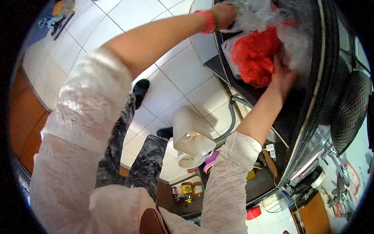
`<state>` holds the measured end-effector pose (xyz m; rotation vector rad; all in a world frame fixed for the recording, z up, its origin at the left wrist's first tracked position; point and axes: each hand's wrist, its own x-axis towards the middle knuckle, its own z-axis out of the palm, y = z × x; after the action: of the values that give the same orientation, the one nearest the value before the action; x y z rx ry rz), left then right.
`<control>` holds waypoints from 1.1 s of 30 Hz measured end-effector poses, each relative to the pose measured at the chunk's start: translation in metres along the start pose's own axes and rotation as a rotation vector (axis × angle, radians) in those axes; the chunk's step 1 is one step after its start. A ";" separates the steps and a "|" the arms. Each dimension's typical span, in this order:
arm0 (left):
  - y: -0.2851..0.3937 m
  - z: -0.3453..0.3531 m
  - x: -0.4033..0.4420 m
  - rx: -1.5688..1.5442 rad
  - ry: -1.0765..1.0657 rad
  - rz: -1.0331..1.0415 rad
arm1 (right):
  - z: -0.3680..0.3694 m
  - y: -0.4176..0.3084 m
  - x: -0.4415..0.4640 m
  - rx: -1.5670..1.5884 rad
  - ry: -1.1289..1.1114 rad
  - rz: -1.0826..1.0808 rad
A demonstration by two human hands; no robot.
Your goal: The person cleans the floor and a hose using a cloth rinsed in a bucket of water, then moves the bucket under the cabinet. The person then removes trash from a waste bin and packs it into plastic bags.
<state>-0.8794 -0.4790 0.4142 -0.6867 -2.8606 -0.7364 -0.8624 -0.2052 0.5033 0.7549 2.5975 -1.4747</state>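
Handling appears unfinished: right hand (286, 78) grasps the red bag (255, 56), bunched over the tub (229, 58); left hand (223, 15), beside clear plastic (253, 17), grip indeterminable.

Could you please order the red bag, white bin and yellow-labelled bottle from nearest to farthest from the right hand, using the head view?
1. Red bag: at the right hand, on its left.
2. White bin: lower left, on the floor.
3. Yellow-labelled bottle: below the bin.
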 end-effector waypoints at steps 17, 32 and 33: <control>0.028 -0.113 -0.263 -1.000 0.249 -0.835 | -0.039 -0.031 -0.090 1.530 -0.219 0.289; -0.004 -0.183 -0.329 -1.221 0.531 -1.294 | 0.088 -0.038 -0.243 0.740 -0.032 0.471; -0.006 -0.189 -0.329 -1.247 0.487 -1.268 | 0.090 -0.032 -0.241 0.733 -0.034 0.464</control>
<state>-0.5896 -0.7062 0.5079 1.2798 -1.7574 -2.3326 -0.6815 -0.3850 0.5488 1.2525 1.6306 -2.2083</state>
